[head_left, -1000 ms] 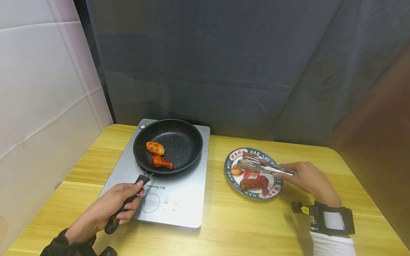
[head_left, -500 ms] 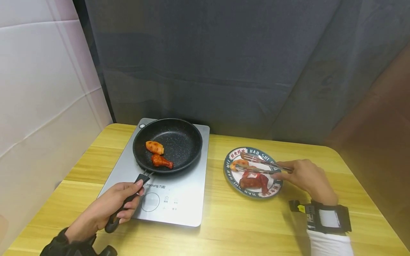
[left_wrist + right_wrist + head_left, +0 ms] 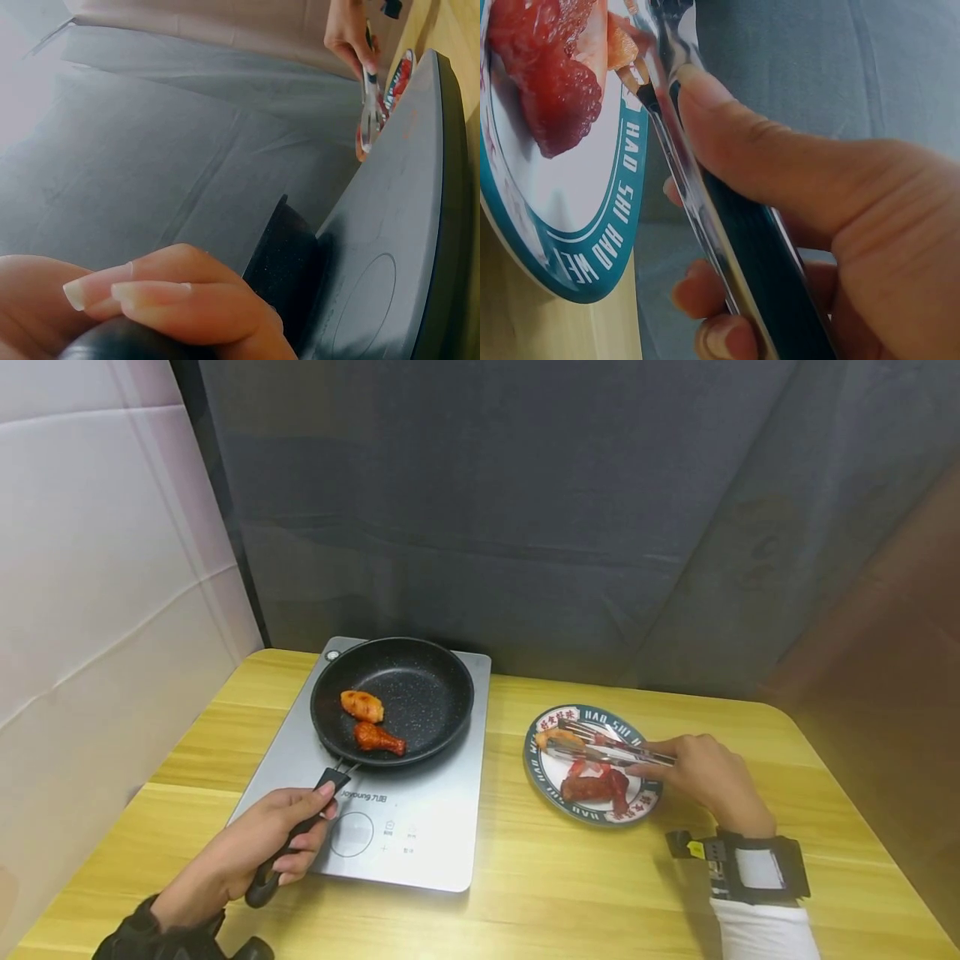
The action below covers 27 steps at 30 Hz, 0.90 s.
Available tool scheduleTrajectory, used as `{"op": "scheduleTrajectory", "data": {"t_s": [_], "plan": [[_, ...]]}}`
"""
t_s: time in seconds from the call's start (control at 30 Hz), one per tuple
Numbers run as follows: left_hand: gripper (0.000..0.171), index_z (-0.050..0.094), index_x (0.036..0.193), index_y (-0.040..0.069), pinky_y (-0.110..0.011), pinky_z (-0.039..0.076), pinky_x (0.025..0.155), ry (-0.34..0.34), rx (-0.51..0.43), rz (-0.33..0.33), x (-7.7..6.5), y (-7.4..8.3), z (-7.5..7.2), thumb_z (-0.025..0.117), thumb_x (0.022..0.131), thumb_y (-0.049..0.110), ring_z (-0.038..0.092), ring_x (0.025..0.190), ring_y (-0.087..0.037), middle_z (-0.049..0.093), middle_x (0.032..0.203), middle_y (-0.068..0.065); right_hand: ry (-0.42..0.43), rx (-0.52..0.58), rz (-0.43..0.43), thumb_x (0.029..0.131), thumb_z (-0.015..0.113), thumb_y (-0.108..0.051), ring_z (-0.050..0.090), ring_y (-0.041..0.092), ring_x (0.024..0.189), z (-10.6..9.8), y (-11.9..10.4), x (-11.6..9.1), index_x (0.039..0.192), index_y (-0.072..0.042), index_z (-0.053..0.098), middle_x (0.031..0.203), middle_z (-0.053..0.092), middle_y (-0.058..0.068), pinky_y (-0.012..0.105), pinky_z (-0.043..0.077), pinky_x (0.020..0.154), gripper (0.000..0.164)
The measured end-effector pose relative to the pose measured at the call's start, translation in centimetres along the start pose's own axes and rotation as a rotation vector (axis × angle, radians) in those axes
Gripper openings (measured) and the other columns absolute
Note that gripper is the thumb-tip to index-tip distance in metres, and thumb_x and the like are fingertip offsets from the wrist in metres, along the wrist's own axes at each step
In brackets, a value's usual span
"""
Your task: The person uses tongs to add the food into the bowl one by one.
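My left hand [image 3: 281, 839] grips the black handle [image 3: 335, 779] of a frying pan [image 3: 423, 693]. Inside the pan lie a browned chicken wing piece [image 3: 362, 705] and a glossy chicken drumstick [image 3: 378, 739]. My right hand [image 3: 708, 777] holds metal tongs [image 3: 618, 750] over a patterned plate [image 3: 551, 797], thumb along one dark-green arm in the right wrist view. The tong tips lie at an orange chicken piece [image 3: 547, 738] on the plate's far left; how firmly they pinch it cannot be told. Nearer the front of the plate are dark red meat pieces [image 3: 588, 787] and a red slice [image 3: 579, 768].
The pan stands on a silver induction cooktop [image 3: 438, 843] with a round control mark. Both cooktop and plate rest on a wooden table [image 3: 570, 893]. A dark grey curtain [image 3: 480, 527] hangs behind, with a white panel [image 3: 112, 568] on the left and a brown one on the right.
The tongs have shifted slightly left, and their arms have opened, then drawn closer around the orange chicken piece. My left hand and the pan stay in place.
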<state>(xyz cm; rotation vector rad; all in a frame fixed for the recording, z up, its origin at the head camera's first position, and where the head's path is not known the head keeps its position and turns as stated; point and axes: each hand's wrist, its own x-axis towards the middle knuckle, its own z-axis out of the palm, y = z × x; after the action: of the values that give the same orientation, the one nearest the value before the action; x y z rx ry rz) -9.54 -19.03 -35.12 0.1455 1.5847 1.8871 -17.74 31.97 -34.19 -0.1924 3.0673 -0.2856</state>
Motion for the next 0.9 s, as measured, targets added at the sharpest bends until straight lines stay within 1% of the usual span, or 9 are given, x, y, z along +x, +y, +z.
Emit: {"op": "scheduleTrajectory", "data": {"t_s": [0.17,0.27,0.4,0.5,0.6,0.67,0.77,0.9], "plan": [[0.039,0.042,0.097,0.001,-0.02,0.035,0.041,0.001,0.004,-0.002,0.04,0.04,-0.02,0.042,0.103,0.039,0.034,0.044,-0.004,0.034,0.063,0.005,0.04,-0.027,-0.007,0.078,0.067,-0.063,0.051,0.022,0.072,-0.16,-0.1,-0.16,0.114,-0.009,0.071,0.089,0.066,0.01,0.03,0.036,0.05,0.065],[0.039,0.042,0.097,0.001,-0.021,0.035,0.041,0.0,0.004,-0.002,0.07,0.04,-0.05,0.042,0.103,0.039,0.034,0.044,-0.004,0.034,0.063,0.005,0.069,-0.048,-0.008,0.08,0.068,-0.059,0.051,0.022,0.069,-0.35,-0.34,-0.3,0.11,-0.01,0.072,0.088,0.067,0.012,0.03,0.035,0.047,0.057],[0.038,0.043,0.096,0.002,-0.021,0.035,0.041,0.001,0.009,-0.001,0.13,0.02,-0.09,0.042,0.103,0.04,0.034,0.044,-0.005,0.034,0.063,0.005,0.095,-0.049,0.001,0.082,0.069,-0.054,0.051,0.021,0.067,-0.47,-0.55,-0.5,0.107,-0.011,0.074,0.089,0.068,0.012,0.03,0.033,0.045,0.051],[0.038,0.043,0.096,0.002,-0.02,0.035,0.041,0.003,0.008,-0.002,0.15,0.03,-0.09,0.042,0.103,0.04,0.034,0.044,-0.005,0.034,0.063,0.005,0.101,-0.045,0.006,0.082,0.069,-0.053,0.05,0.02,0.066,-0.44,-0.5,-0.58,0.107,-0.011,0.074,0.081,0.065,0.007,0.03,0.03,0.043,0.049],[0.038,0.043,0.096,0.002,-0.02,0.035,0.041,0.003,0.004,-0.004,0.14,0.01,-0.07,0.042,0.103,0.04,0.034,0.044,-0.005,0.034,0.063,0.005,0.104,-0.039,0.005,0.083,0.069,-0.051,0.049,0.02,0.065,-0.45,-0.38,-0.61,0.107,-0.011,0.074,0.079,0.063,0.005,0.03,0.029,0.042,0.047],[0.039,0.042,0.097,0.001,-0.02,0.035,0.041,0.002,0.005,-0.006,0.12,-0.03,-0.05,0.042,0.103,0.04,0.034,0.044,-0.005,0.034,0.063,0.004,0.105,-0.035,0.005,0.084,0.069,-0.052,0.05,0.021,0.066,-0.48,-0.39,-0.64,0.107,-0.012,0.074,0.081,0.065,0.006,0.03,0.031,0.043,0.047],[0.039,0.042,0.097,0.001,-0.021,0.035,0.041,-0.004,0.007,-0.006,0.06,-0.09,-0.08,0.042,0.103,0.039,0.034,0.044,-0.005,0.034,0.063,0.004,0.1,-0.019,0.003,0.084,0.067,-0.054,0.052,0.022,0.07,-0.57,-0.43,-0.62,0.106,-0.012,0.074,0.09,0.068,0.012,0.03,0.034,0.045,0.048],[0.039,0.042,0.096,0.001,-0.021,0.036,0.041,-0.005,0.013,0.0,0.04,-0.09,-0.11,0.041,0.103,0.039,0.034,0.044,-0.005,0.034,0.063,0.004,0.103,0.01,-0.009,0.085,0.067,-0.052,0.053,0.023,0.072,-0.77,-0.67,-0.67,0.106,-0.012,0.074,0.097,0.069,0.016,0.03,0.037,0.048,0.046]]}}
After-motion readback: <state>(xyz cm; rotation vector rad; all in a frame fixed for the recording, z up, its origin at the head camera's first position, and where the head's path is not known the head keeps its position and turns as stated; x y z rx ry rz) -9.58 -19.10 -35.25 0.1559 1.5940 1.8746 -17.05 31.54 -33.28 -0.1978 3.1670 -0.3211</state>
